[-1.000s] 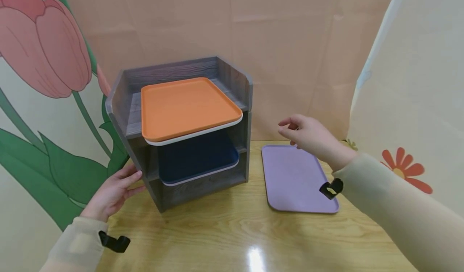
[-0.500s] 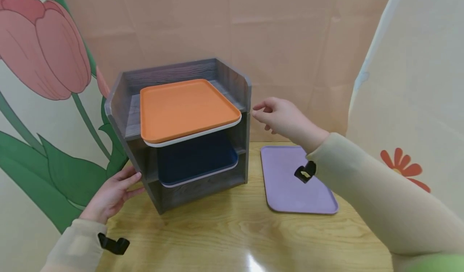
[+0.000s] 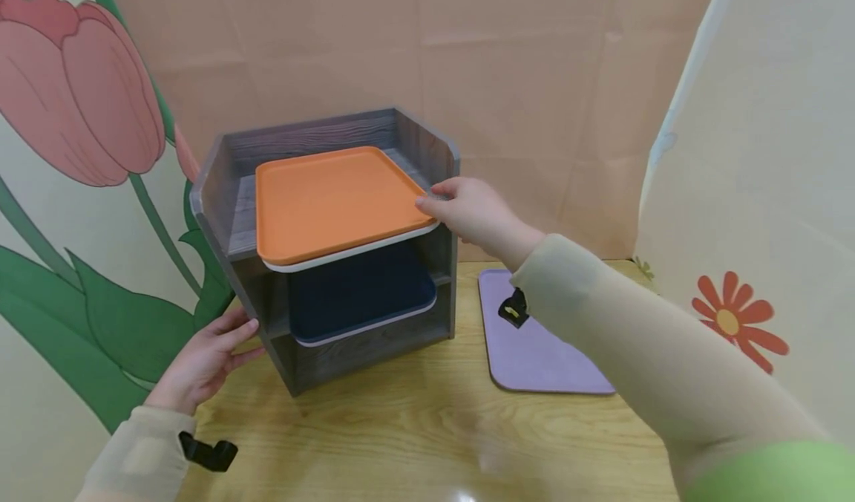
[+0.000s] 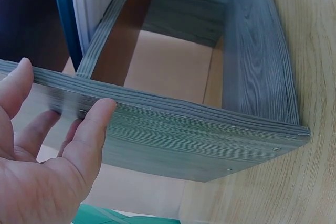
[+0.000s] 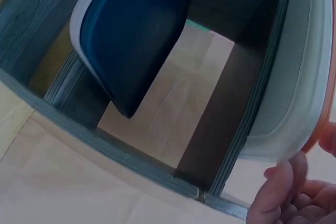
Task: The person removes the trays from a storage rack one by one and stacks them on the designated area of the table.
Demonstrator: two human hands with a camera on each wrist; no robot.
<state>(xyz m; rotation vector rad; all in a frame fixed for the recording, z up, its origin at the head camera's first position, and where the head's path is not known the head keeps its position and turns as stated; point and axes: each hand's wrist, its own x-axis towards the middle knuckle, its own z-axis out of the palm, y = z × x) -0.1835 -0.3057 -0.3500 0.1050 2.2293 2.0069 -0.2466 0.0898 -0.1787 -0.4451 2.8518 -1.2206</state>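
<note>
A grey wood-grain shelf (image 3: pixel 374 361) stands on the table. On its top level lies an orange tray (image 3: pixel 341 205) over a white tray (image 5: pixel 286 77), both jutting out at the front. My right hand (image 3: pixel 477 216) pinches the orange tray's right front corner, thumb above and fingers at the edge. Whether those fingers also catch the white tray, I cannot tell. The middle level holds a navy tray (image 3: pixel 361 294) on top of a pale one. My left hand (image 3: pixel 207 364) rests its extended fingers against the shelf's left side panel, thumb near the front edge in the left wrist view.
To the right of the shelf a lilac tray (image 3: pixel 544 357) lies flat on the wooden table (image 3: pixel 401 442), partly under my right forearm. A peach backdrop (image 3: pixel 534 79) hangs behind. Printed flower panels stand on both sides.
My right hand has moved left from above the lilac tray to the orange tray's corner and taken hold there. My left hand stays at the shelf's side; the trays have not visibly moved.
</note>
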